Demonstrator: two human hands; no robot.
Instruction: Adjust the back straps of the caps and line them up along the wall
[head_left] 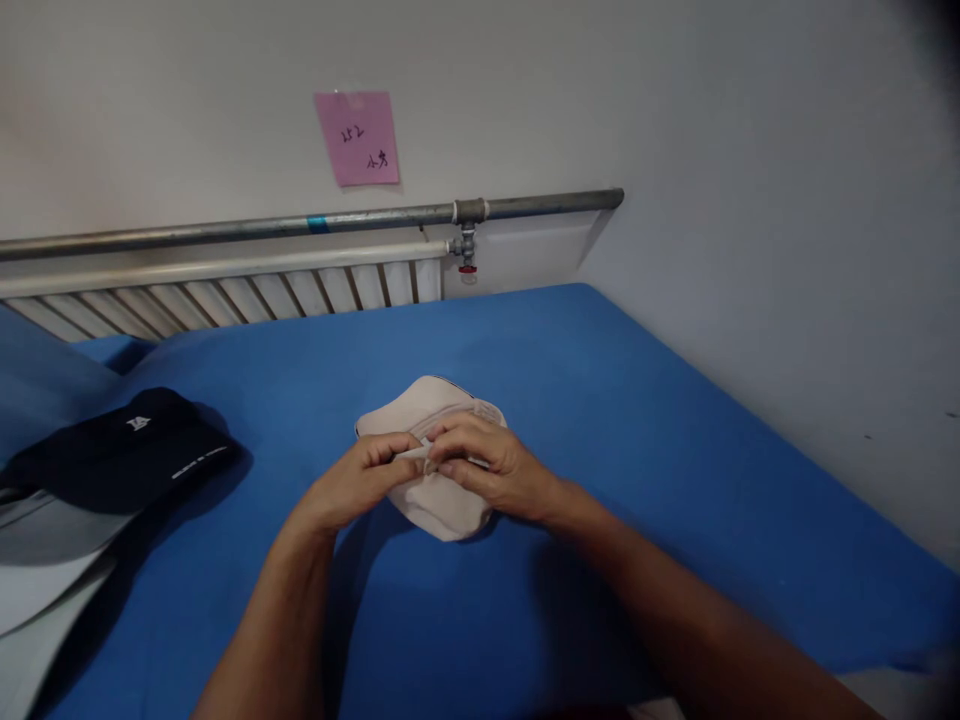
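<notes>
A cream baseball cap [442, 505] rests on the blue table cover in front of me, its brim pointing away and its inner side partly showing. My left hand [367, 475] pinches the cap's edge from the left, thumb and fingers closed on the cloth. From the right, my right hand [487, 460] grips the same part, its fingertips almost meeting those of the left. Whatever small piece lies between the fingertips, perhaps a strap, is mostly hidden by them.
At the left lies a stack of caps, a navy cap [127, 450] on top and grey and white brims below. A blue cover [675, 560] spans the surface. Behind it are a white radiator [277, 295], a metal pipe [225, 232], and a pink note [360, 140] on the wall.
</notes>
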